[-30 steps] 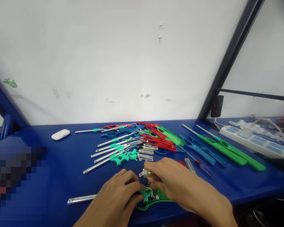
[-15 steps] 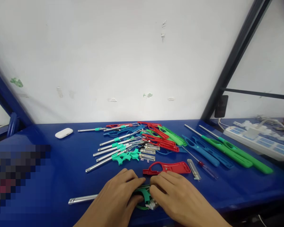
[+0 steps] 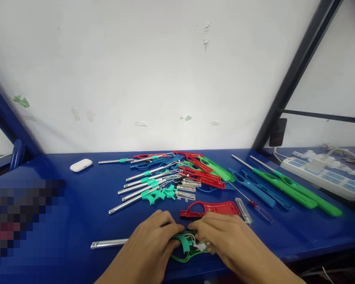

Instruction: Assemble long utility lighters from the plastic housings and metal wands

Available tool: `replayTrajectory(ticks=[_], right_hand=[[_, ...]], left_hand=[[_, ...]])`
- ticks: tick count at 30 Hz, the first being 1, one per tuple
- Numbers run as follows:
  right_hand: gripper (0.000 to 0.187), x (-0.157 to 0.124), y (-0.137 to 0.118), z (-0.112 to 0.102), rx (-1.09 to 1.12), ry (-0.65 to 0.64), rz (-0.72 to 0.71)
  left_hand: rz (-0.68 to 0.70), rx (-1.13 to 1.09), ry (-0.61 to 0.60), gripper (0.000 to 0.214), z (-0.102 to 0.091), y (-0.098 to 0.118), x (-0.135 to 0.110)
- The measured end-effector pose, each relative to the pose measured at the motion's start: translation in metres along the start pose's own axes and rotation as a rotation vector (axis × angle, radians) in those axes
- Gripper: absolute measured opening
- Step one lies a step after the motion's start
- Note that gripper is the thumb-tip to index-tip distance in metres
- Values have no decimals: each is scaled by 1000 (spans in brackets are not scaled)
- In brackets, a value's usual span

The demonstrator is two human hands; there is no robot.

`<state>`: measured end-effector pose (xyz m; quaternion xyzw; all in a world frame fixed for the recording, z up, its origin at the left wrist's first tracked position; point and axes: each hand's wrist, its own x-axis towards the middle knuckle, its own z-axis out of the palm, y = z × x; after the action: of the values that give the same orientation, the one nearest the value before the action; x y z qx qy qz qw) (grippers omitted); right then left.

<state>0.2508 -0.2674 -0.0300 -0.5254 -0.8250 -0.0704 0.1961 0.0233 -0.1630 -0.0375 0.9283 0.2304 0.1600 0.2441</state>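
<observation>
A long-nosed gas lighter with its green half shell lies opened at the table's front, its metal tube pointing left. My left hand is closed around the shell near the tube's base. In the shell sits a teal trigger, with white wires beside it. My right hand is closed over the handle end, its fingers at a clear fuel tank with a whitish fitting; the palm hides most of that tank. Just behind lies a red half shell beside a loose clear tank.
Behind are several metal tubes, teal triggers and clear tanks. A screwdriver, blue shells and green lighters lie right, near a power strip. A white case stands left.
My right hand has shifted slightly right along the handle, baring more of the wires and the tank's fitting. The lighter has slid a little to the right, with my left hand still on it.
</observation>
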Motion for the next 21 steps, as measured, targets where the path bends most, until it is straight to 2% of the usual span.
replayTrajectory(ticks=[3, 6, 8, 13, 16, 21], right_hand=[[20, 8, -5, 4, -64, 10, -84], [25, 13, -9, 8, -171, 139, -155], [30, 15, -10, 9, -197, 193, -170], [35, 15, -8, 12, -203, 233, -181], [31, 14, -8, 11, -213, 205, -182], [16, 15, -9, 4, -262, 44, -209]], left_hand=[[31, 27, 10, 26, 3, 0, 1], [50, 56, 17, 25, 5, 0, 3], [40, 66, 22, 24, 5, 2, 4], [57, 98, 29, 23, 3, 4, 5], [71, 98, 36, 24, 4, 1, 5], [90, 79, 51, 25, 4, -3, 5]])
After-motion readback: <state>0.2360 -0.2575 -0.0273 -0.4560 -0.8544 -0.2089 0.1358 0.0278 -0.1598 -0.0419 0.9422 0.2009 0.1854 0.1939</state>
